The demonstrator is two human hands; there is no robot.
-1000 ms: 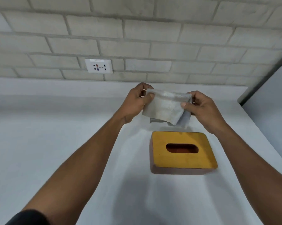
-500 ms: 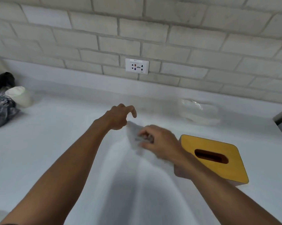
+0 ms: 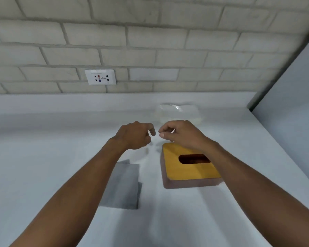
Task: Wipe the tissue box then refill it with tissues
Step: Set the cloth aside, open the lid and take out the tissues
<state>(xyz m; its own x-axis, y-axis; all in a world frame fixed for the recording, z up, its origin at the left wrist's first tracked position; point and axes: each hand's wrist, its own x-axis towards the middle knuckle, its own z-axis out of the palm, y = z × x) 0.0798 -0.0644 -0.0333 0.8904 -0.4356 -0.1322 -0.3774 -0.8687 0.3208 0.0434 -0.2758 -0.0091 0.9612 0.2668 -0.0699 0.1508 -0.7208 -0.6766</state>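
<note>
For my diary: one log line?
left hand: empty; right hand: empty; flat grey cloth: on white counter; yellow-topped wooden tissue box: no tissue showing

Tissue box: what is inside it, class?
Through the tissue box slot only dark, reddish interior shows, no tissue poking out. The lid and the right forearm cover the rest.

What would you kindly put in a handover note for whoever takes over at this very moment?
Left grip: loosely curled, holds nothing, above the counter.
Right grip: the same, above the far edge of the box.
Cloth: flat on the counter, left of the box.
Tissue pack: wrapped, behind the box near the wall.
Done: wiping, apparently, as the cloth is down.
Left: open the pack and fill the box; its slot shows no tissue.
</note>
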